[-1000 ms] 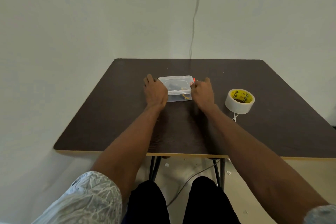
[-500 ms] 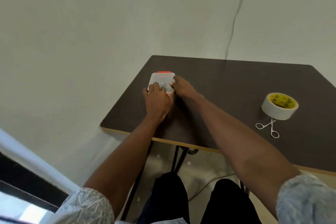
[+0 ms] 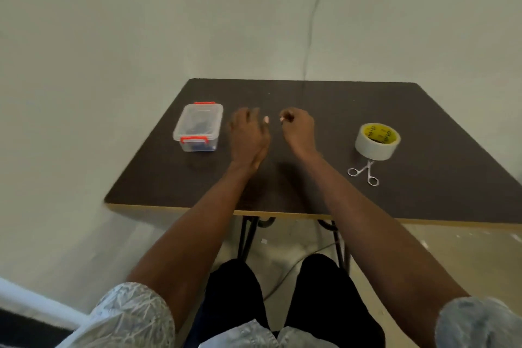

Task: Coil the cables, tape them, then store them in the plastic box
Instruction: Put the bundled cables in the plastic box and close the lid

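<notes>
**A:** so where did the box (image 3: 198, 128) sit at that point?

**B:** on the left part of the table (image 3: 423, 127), lid on, both red clips (image 3: 193, 139) showing, one at the near end and one at the far end. Its long axis ran near-to-far, with the far end tipped a little to the right. Dark stuff showed through the clear walls, probably the cables, but it was too murky to say how they lay.

**A:** and the hands? was anybody holding it?

**B:** nope. The left hand (image 3: 248, 135) was just right of the box, not touching it, fingers spread loosely and pointing away from the person. It was a bit motion-blurred. It had nothing in it.

**A:** right one?

**B:** the right hand (image 3: 299, 130) was near the middle of the table, close beside the left with a small gap between them. Its fingers were curled in, thumb and forefinger nearly together. I couldn't tell if something tiny was pinched there, so I'd call it an empty loose fist.

**A:** anything else on the table?

**B:** a tape roll (image 3: 377, 141) was well off to the right, lying flat with its yellow core facing up, and small scissors (image 3: 364, 172) were just on its near side, tips pointing at the roll.
</notes>
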### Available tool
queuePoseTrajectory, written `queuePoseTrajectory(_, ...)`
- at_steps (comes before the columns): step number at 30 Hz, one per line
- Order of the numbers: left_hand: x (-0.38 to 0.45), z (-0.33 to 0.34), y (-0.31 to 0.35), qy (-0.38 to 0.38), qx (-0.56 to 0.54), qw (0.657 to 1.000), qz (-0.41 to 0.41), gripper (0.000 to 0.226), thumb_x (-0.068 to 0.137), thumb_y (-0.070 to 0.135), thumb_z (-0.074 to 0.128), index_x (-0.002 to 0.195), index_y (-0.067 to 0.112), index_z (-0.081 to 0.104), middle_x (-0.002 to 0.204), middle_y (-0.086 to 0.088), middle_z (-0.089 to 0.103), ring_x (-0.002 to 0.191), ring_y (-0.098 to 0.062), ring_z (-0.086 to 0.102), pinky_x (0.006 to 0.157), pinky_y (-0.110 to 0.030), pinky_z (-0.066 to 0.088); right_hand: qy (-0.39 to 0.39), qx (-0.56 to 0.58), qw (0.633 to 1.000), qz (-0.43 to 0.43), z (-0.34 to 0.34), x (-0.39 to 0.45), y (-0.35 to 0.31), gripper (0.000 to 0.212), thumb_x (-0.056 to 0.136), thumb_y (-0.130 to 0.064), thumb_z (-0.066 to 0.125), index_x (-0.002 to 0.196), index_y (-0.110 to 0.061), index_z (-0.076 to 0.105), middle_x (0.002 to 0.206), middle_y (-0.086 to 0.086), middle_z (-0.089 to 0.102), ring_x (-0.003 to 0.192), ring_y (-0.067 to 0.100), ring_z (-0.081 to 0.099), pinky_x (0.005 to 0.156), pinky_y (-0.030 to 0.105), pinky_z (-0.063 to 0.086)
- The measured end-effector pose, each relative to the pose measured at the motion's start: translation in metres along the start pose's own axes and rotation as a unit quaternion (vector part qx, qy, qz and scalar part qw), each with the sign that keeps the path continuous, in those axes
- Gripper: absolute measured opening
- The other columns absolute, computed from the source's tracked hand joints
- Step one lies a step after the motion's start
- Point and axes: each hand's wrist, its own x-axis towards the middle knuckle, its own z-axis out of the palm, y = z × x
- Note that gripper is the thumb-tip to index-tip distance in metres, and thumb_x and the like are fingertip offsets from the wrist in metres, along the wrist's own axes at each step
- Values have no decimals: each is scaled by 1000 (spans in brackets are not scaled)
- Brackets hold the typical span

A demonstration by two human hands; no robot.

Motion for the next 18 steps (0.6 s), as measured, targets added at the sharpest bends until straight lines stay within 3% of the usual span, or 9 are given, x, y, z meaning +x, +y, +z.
queuePoseTrajectory(5, -17, 47, 107, -172, -136, 976, -1, 22, 90, 25, 57, 102, 9, 66, 105, -11, 64, 102, -28, 57, 87, -37, 42, 131, -85, 987, 30, -115, -11, 50, 25, 85, -2, 56, 101, -8, 75, 107, 11, 70, 103, 25, 62, 87, 27, 42)
queuePoseTrajectory(7, -23, 58, 134, -234, -169, 958, -2, 33, 88, 25, 60, 117, 10, 63, 112, -13, 65, 109, -30, 58, 92, -36, 43, 158, -121, 979, 47, -160, -16, 72, 30, 82, -1, 52, 101, -8, 74, 109, 14, 68, 105, 28, 60, 86, 28, 43)
queuePoseTrajectory(10, -19, 64, 158, -324, -178, 929, 26, 59, 88, 24, 62, 144, 19, 43, 136, -14, 55, 126, -31, 50, 104, -39, 40, 103, -198, 971, 86, -204, -23, 97, 30, 83, 0, 56, 108, -1, 72, 112, 18, 69, 109, 33, 60, 87, 34, 46)
queuePoseTrajectory(13, -13, 70, 172, -384, -140, 910, 75, 64, 86, 19, 59, 146, 30, 39, 137, -7, 56, 125, -31, 52, 99, -38, 44, -19, -213, 967, 138, -218, -24, 113, 29, 89, -6, 59, 116, -5, 70, 117, 16, 68, 99, 27, 62, 80, 27, 43)
queuePoseTrajectory(15, -11, 69, 173, -375, -122, 914, 92, 58, 86, 18, 58, 141, 33, 45, 130, -7, 62, 118, -31, 57, 94, -38, 47, -50, -204, 969, 127, -213, -20, 118, 25, 89, -9, 63, 112, -7, 72, 114, 16, 69, 98, 26, 62, 77, 24, 38)
queuePoseTrajectory(18, -12, 59, 160, -330, -148, 931, 55, 54, 88, 15, 58, 140, 22, 46, 136, -10, 56, 125, -30, 51, 102, -42, 43, -45, -220, 970, 95, -198, -10, 117, 26, 88, -18, 69, 112, -10, 71, 112, 14, 69, 99, 28, 63, 76, 25, 39)
